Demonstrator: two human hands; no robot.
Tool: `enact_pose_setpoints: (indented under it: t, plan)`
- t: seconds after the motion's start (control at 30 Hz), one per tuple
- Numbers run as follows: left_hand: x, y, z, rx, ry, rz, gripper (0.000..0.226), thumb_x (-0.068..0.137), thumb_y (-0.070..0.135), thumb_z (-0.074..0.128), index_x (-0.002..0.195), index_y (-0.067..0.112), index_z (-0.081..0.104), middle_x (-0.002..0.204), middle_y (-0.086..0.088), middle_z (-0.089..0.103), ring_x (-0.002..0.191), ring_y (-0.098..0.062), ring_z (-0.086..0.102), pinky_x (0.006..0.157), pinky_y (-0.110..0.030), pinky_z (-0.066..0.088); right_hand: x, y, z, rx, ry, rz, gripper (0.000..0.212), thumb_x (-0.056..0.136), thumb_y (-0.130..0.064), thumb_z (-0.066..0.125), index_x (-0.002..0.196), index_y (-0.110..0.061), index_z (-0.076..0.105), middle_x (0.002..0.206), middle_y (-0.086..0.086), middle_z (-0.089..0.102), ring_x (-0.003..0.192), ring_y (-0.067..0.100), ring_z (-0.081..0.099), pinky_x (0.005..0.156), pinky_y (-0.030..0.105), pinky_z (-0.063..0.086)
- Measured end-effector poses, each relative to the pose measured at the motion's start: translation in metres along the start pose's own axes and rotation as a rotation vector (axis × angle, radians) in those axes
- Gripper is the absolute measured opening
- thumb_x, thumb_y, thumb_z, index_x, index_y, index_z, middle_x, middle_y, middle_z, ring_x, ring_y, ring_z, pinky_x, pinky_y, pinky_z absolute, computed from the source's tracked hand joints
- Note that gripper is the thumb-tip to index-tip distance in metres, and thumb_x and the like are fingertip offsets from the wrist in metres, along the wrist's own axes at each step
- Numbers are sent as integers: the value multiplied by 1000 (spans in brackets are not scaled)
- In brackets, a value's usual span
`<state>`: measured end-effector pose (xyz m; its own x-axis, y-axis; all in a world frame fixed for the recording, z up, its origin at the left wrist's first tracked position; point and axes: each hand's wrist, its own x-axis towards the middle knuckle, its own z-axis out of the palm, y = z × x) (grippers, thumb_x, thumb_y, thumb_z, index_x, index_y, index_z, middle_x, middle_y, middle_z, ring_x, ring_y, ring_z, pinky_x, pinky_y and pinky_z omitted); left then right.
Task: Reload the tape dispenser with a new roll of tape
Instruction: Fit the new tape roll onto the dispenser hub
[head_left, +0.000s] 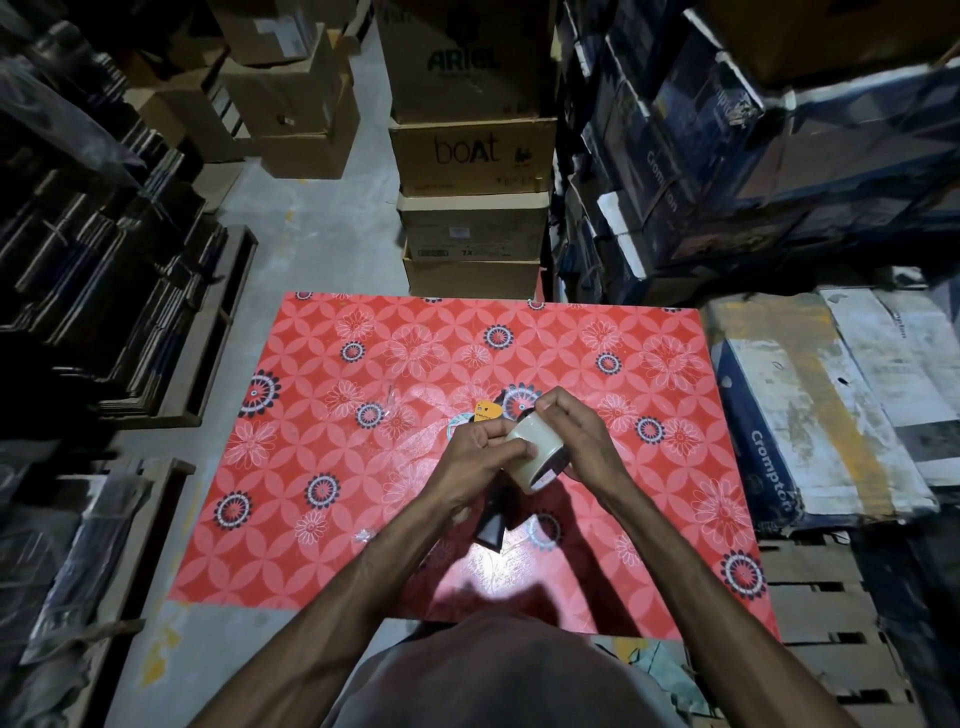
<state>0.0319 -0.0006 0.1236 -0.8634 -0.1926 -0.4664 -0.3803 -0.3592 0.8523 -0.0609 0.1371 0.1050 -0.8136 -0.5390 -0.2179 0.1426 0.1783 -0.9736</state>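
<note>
the left hand (475, 447) grips the dispenser (491, 527), its handle pointing to six o'clock, and the cream tape roll (535, 452) together over the red table (363, 364). at the roll's one o'clock the right hand (576, 431) pinches its rim. brace the roll firmly while freeing the tape end.

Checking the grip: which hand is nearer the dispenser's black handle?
Left. The left hand sits directly over the black handle, gripping the tape roll; the right hand is farther right, holding the roll's far edge.
</note>
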Motion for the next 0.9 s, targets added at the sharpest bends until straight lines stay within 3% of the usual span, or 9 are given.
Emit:
enact_pose_setpoints:
  t: [0.27,0.4,0.53,0.6,0.73,0.9]
  plan:
    - [-1,3,4,13,28,29,20,93,-1,69,108,-15,66,84,-16,72,67,-19,69,63,-28,58,8,1,-3,-26,28,-66,34,95,-51,55,98,-20,68,88,-5,69,77,18,60,70,32,45]
    - [-2,9,9,-42,42,54,13,96,7,69,101,-5,67,73,-6,75,59,-12,70,55,-22,56,8,-5,-1,-29,55,-82,22,96,-44,58,100,-24,69,91,-4,70,74,8,62,64,25,50]
    - [-1,12,11,-59,49,37,27,95,8,71,109,-14,67,76,-9,76,60,-14,71,54,-22,56,8,-1,0,-16,94,-79,30,93,-53,58,102,-28,71,92,-11,74,80,11,66,71,31,50]
    - [-1,12,9,-52,15,19,28,96,7,68,111,-16,66,77,-10,75,61,-14,70,58,-22,57,8,-1,-2,-1,86,-76,30,97,-45,55,106,-21,71,93,-12,74,79,9,65,69,29,49]
    - [1,10,-1,-27,-73,-8,15,99,8,63,108,0,72,84,-10,75,71,-15,69,70,-26,57,6,0,-4,45,53,-70,24,99,-32,51,103,-20,71,91,-14,73,75,8,62,63,22,46]
    - [-1,12,4,-33,21,-22,13,95,6,68,100,-6,70,72,-7,74,60,-13,68,60,-24,57,7,3,-3,3,33,-95,25,101,-31,52,106,-14,69,92,-10,72,77,12,63,67,25,46]
